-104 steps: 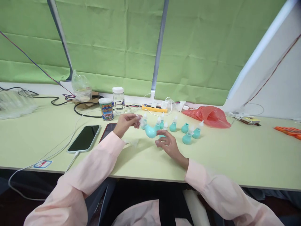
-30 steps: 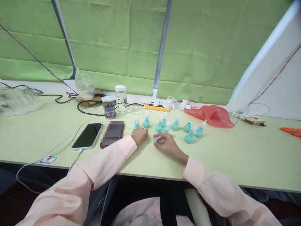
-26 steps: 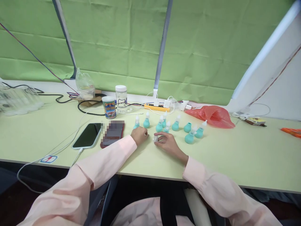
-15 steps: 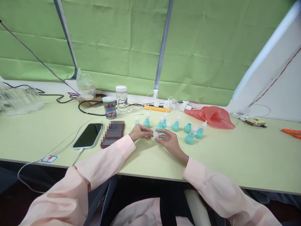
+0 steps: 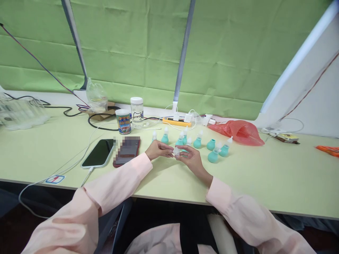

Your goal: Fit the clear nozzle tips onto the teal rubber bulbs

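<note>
At frame centre, your left hand (image 5: pixel 158 149) and right hand (image 5: pixel 191 159) pinch one small clear cap (image 5: pixel 176 151), apparently mid-assembly; next, align it carefully.

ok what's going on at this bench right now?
A person in pink sleeves sits at a green table. The left hand and right hand meet over a small clear plastic piece, pinched between the fingertips just above the tabletop. Behind the hands stands a cluster of teal bulbs, most with clear nozzles. Two phones lie to the left.
</note>
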### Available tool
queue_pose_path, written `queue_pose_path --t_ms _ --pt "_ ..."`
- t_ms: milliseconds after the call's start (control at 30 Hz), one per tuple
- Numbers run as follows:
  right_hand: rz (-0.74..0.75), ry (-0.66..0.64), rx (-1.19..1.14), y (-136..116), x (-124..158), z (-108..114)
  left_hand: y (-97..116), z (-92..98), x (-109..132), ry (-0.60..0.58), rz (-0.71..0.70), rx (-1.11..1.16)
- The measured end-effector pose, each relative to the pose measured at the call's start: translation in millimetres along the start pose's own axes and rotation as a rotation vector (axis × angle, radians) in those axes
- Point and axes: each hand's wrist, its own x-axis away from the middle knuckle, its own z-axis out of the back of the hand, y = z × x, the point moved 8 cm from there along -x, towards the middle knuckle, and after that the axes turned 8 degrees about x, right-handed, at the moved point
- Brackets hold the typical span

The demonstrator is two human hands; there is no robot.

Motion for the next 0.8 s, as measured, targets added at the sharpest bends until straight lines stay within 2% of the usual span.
queue_pose_path --t_ms 233,600,800 --pt "-0.018 -0.056 -0.108 -5.0 1.2 -2.9 -5.8 -1.3 1.2 -0.023 0.067 0.097" --pt "-0.074 -0.178 -0.285 13.9 0.3 -13.6 -23.4 -17.9 6.3 -0.207 0.302 0.357" --pt "-0.066 -0.252 -0.346 2.3 2.7 -22.6 -23.8 -31.8 13.6 -0.343 0.331 0.390"
